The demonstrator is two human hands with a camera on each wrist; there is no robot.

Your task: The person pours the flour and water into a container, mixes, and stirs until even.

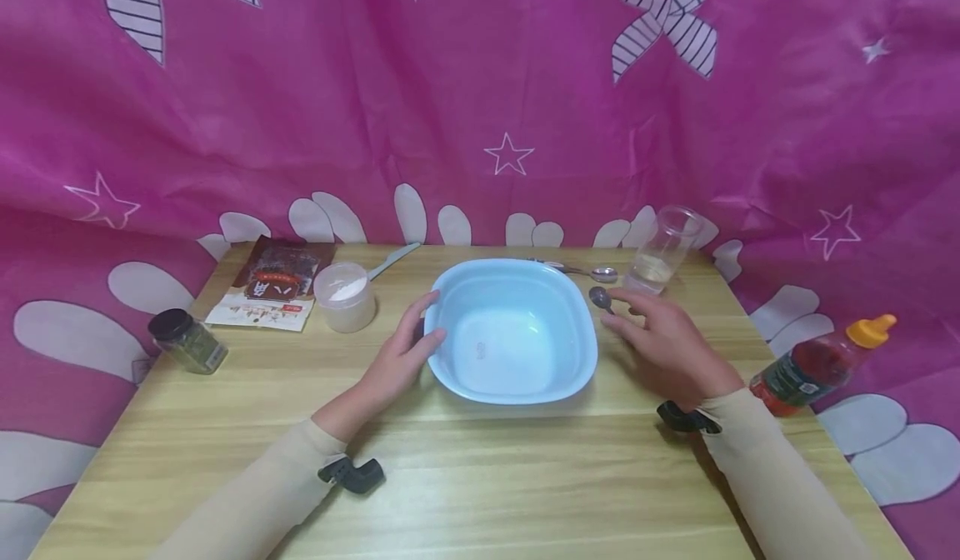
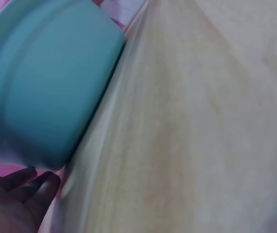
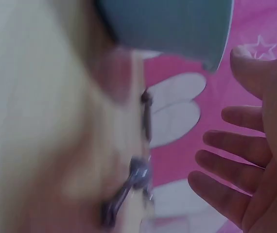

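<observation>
A light-blue plastic basin (image 1: pixel 513 385) sits on the wooden table, with nothing in it. At its left side, my left hand (image 1: pixel 390 364) touches the rim with thumb and index finger. The left wrist view has the fingers (image 2: pixel 43 191) against the outer wall of the basin (image 2: pixel 51 82). To the right of the basin, my right hand (image 1: pixel 667 343) hovers by a small dark spoon (image 1: pixel 601 298). In the right wrist view its fingers (image 3: pixel 238 170) are spread apart and hold nothing, while the spoon (image 3: pixel 139 174) lies on the table.
Behind the right hand are a metal spoon (image 1: pixel 603 275) and a clear cup (image 1: pixel 660 252) with some liquid. A red sauce bottle (image 1: pixel 802 372) stands at right. On the left are a seasoning jar (image 1: pixel 191 343), a brown-and-white packet (image 1: pixel 273 285), a tub of white powder (image 1: pixel 345 306) and a pale-blue-handled utensil (image 1: pixel 393 260).
</observation>
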